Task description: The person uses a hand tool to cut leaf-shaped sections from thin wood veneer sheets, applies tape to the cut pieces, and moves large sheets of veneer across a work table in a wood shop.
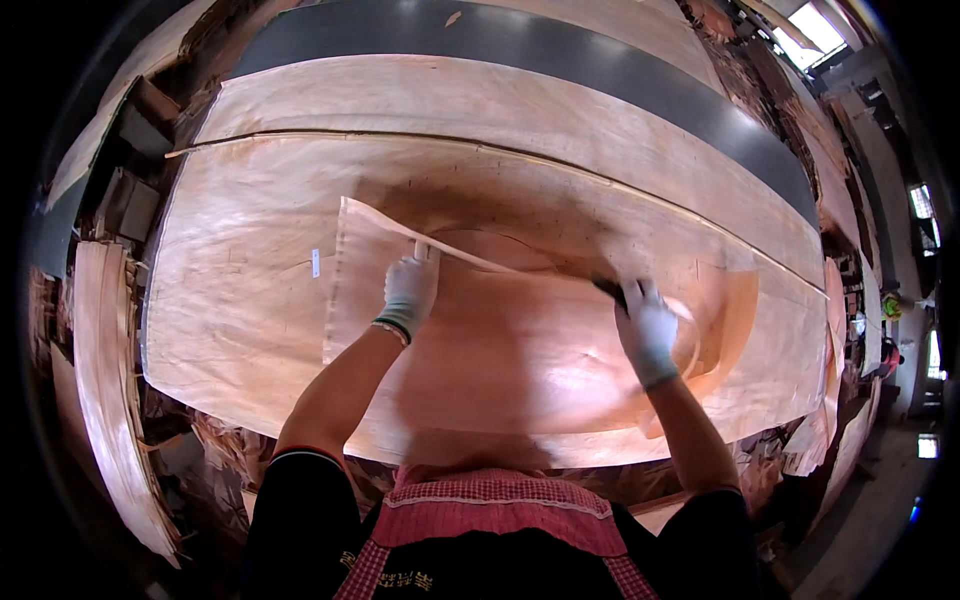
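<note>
A reddish veneer piece (480,340) lies on a larger pale veneer sheet (220,250), with a narrow pale strip along its top edge. My left hand (408,295), in a white glove, is closed on a short pale wooden piece (424,250) at that edge. My right hand (648,332), also gloved, is closed on a dark tool (606,287) at the right end of the edge; the tool's tip is too small to make out. Loose orange veneer (737,315) curls beside my right hand.
A long thin stick (480,147) crosses the sheet above my hands, with a dark band (500,40) beyond. Veneer stacks (110,380) flank the bench on the left and more lie on the right. At far right a person (888,355) is in an aisle.
</note>
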